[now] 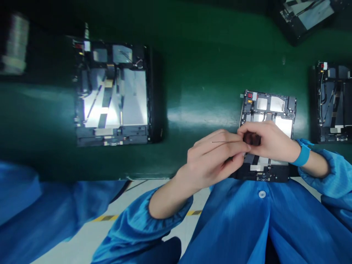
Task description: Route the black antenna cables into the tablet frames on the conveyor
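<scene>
An opened tablet [283, 126] lies at the table's front edge, its inner boards, ribbon cables and silvery plates exposed. Over its left side my two hands meet, fingertips almost touching. A thin dark cable [224, 142] runs across the fingers of my left hand [211, 157] toward the pinched fingertips. My left thumb and forefinger are closed together there. My right hand [271, 141], with a blue wrist strap [301, 154], is curled with thumb and forefinger pinched at the cable's other end. The cable's far part is hidden by the fingers.
Another opened tablet [134, 95] lies to the left on the green table [198, 73]. More opened units lie at the right edge [334, 106] and the top right [316, 16]. A blurred pale object [18, 44] is at the far left. A blue-clothed person [49, 209] is at lower left.
</scene>
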Demonstrator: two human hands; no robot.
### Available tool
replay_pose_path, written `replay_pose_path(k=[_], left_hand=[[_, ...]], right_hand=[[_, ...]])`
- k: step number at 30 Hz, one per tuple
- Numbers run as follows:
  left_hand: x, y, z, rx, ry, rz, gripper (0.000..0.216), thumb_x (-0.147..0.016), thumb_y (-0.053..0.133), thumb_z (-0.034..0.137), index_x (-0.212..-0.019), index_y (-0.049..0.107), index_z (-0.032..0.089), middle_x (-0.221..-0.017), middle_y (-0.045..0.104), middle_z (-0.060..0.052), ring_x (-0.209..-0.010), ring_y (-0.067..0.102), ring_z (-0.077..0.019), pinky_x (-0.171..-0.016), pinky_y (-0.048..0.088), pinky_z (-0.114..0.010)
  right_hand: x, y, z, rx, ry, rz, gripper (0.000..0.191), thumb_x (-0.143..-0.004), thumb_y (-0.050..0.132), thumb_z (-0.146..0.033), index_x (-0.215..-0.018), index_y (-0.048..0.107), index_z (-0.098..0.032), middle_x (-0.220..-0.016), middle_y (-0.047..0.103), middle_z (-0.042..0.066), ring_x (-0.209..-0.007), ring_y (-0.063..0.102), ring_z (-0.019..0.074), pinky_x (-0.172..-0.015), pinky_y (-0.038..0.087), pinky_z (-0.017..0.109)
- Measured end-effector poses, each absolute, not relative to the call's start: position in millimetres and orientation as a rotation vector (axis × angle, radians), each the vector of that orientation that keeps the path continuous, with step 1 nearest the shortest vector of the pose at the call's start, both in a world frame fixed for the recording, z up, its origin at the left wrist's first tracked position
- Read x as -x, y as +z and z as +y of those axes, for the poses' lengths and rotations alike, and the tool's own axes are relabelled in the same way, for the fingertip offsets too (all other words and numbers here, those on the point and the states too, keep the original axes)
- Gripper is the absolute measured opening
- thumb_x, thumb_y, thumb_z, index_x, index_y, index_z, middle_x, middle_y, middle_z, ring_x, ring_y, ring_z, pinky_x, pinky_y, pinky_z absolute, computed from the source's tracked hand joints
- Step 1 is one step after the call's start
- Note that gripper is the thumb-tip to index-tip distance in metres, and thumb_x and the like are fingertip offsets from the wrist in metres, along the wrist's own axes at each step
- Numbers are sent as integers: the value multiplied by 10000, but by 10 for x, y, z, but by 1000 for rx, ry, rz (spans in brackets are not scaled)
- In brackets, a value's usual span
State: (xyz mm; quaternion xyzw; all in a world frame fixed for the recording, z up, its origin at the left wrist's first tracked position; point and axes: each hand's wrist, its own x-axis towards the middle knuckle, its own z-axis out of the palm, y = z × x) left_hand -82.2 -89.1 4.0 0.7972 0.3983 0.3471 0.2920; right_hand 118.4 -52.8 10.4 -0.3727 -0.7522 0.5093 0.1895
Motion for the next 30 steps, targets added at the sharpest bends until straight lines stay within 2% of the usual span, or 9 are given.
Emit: replay_pose_path(k=[5, 8, 11, 14, 19, 27, 30], left_hand=[[808, 59, -883, -2021, 986, 1013, 197, -1017, 552, 239, -962, 732, 296, -880, 797, -19, -803, 760, -198, -788, 661, -396], [828, 22, -911, -1968, 991, 1030, 167, -1026, 562, 268, -1111, 703, 300, -975, 790, -39, -859, 754, -201, -798, 658, -386], [850, -53, -950, -1836, 1036, 1148, 387, -1004, 599, 270, -1387, 555, 303, -1160, 727, -74, -764, 691, -150, -701, 635, -327], [852, -151, -987, -1610, 859, 1212, 586, -953, 633, 200, -1491, 428, 309, -1162, 633, -52, -628, 585, -73, -571, 557, -235], [817, -274, -1026, -1222, 629, 1123, 562, -905, 662, 197, -1422, 457, 272, -1099, 527, -18, -629, 565, -49, -581, 526, -211], [739, -295, -992, -1063, 662, 1180, 526, -783, 696, 169, -1269, 507, 236, -1006, 521, 24, -572, 526, -32, -547, 466, -200], [689, -292, -941, -1027, 683, 1228, 497, -721, 704, 164, -1178, 519, 223, -937, 531, 33, -658, 545, -73, -571, 476, -196]], right_hand=[[-1197, 87, -546, 934, 1403, -2215, 190, -798, 602, -106, -710, 481, -224, -658, 539, -68, -624, 493, 92, -648, 370, 229], [-1242, 65, -549, 945, 1370, -2229, 172, -812, 582, -93, -734, 500, -222, -663, 534, -70, -612, 482, 89, -651, 371, 230], [-1321, 46, -534, 911, 1307, -2319, 166, -809, 558, -53, -788, 552, -217, -704, 574, -55, -636, 502, 98, -658, 378, 235], [-1389, 20, -503, 873, 1199, -2426, 165, -848, 538, -58, -825, 577, -216, -753, 609, -24, -690, 520, 124, -664, 386, 250], [-1387, -40, -428, 767, 1069, -2482, 173, -976, 474, -134, -885, 602, -208, -809, 639, 22, -750, 538, 162, -727, 427, 294], [-1343, -101, -341, 757, 997, -2451, 184, -919, 473, -79, -879, 600, -207, -809, 634, 11, -749, 535, 155, -723, 428, 295], [-1343, -123, -328, 753, 922, -2461, 190, -922, 473, -75, -878, 607, -203, -803, 634, 14, -738, 521, 158, -723, 424, 299]])
